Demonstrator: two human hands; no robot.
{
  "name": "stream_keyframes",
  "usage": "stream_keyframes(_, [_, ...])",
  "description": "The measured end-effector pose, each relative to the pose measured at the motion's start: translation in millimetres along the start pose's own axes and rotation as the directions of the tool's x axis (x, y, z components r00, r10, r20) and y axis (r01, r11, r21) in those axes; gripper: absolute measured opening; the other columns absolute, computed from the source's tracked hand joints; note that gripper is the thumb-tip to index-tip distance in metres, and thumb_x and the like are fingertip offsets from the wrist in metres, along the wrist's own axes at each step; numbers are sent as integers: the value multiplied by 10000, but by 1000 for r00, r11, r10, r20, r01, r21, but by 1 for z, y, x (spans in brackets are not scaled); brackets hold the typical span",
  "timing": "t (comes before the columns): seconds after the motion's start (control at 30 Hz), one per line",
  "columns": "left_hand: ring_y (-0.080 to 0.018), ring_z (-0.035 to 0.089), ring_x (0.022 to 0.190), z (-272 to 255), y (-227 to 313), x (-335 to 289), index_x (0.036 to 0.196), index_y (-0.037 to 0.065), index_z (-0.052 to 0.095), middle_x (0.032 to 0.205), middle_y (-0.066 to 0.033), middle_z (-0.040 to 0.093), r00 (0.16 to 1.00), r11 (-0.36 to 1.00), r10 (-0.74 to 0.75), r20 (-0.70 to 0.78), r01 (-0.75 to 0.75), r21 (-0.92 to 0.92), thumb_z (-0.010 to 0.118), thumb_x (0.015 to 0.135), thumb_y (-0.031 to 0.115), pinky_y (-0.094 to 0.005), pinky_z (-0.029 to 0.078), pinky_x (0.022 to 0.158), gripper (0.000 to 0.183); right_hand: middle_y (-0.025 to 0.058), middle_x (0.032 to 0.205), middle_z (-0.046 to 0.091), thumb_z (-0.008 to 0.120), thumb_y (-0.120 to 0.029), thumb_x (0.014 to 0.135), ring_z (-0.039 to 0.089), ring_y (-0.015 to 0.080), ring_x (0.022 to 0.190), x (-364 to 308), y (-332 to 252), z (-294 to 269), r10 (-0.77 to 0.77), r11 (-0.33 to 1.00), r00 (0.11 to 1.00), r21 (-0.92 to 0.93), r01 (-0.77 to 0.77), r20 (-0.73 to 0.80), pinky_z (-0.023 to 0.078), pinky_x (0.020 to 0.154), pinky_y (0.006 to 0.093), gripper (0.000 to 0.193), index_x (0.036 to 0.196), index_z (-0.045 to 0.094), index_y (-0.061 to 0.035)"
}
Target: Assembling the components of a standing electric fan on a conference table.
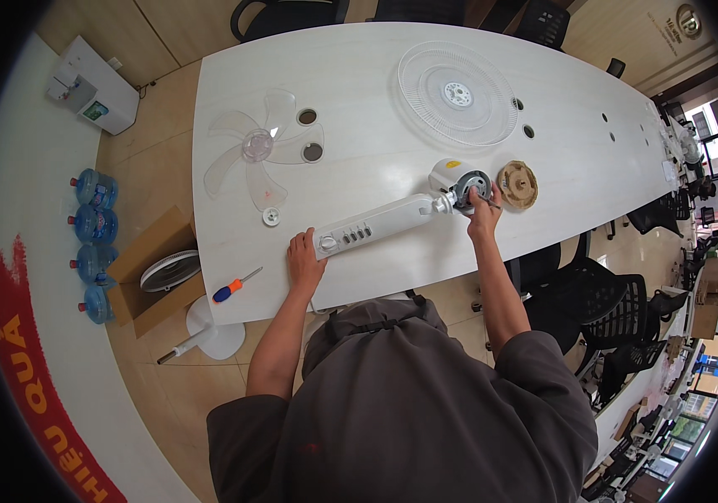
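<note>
A white fan column (376,225) with a dial and a row of buttons lies slantwise on the table. My left hand (304,258) is closed round its lower end, near the table's front edge. At the other end is the fan's motor head (453,178), its round face uncovered and grey inside. My right hand (484,220) is at that face, fingers pinched on a thin dark rod (488,201); whether this is a tool or a part of the motor, I cannot tell. Just right of the fingers lies a tan round part (517,185) with a central hub.
Clear fan blades (257,145) and a small white knob (271,217) lie left on the table (351,101). A round fan grille (457,94) is at the far side. A blue-orange screwdriver (237,285) rests at the near left corner, above a floor-standing base (216,331) and an open carton (145,277).
</note>
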State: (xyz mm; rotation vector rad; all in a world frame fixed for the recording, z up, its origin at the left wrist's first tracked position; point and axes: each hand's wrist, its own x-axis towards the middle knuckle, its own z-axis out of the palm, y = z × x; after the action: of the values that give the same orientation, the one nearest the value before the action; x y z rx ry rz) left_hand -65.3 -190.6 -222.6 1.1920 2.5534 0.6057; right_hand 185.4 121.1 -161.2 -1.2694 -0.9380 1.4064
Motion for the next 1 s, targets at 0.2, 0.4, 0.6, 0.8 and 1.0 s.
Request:
stream_keyframes(0.2, [-304,429,1201,-4,-3,-5,1343,74,414,1250,-126,466,997,998,-53,-48,51,-45,863,619,211,-429,373,1013,863,52,1186,571,692,-2,829,590,224,1040,8,26,11,16,991,992,130,-32,126,553,771,506,570,1320,448,-155])
stream_keyframes(0.4, [-312,439,1197,2,-18,-11,1303,63,439,1258,-138,472,989,997,-73,-131,67,-48,874,601,227,-433,364,1013,842,38,1209,553,678,6,840,578,220,1064,17,45,29,123,973,968,166,-160,218,546,804,495,572,1332,434,-155])
stream_keyframes(0.6, [-315,478,1168,-23,-13,0,1203,34,464,1194,-143,532,990,989,-144,0,144,19,886,590,235,-408,370,996,770,21,1217,550,665,19,852,557,194,1085,26,64,47,186,942,932,214,-259,312,517,860,433,595,1361,420,-168])
stream_keyframes(0.8, [-319,484,1153,-15,-19,-2,1195,16,447,1181,-155,540,970,973,-231,-72,232,9,880,607,212,-413,368,993,756,-14,1268,541,621,41,880,550,87,1009,31,89,66,181,938,924,223,-265,337,461,749,290,657,1438,385,-215])
stream_keyframes(1.0, [-319,468,1165,-10,-15,-7,1188,15,441,1180,-157,531,956,971,-234,-178,239,9,856,638,171,-422,349,1003,707,-27,1277,544,600,33,897,562,67,925,30,117,66,307,827,903,386,-409,300,390,675,226,628,1435,406,-226])
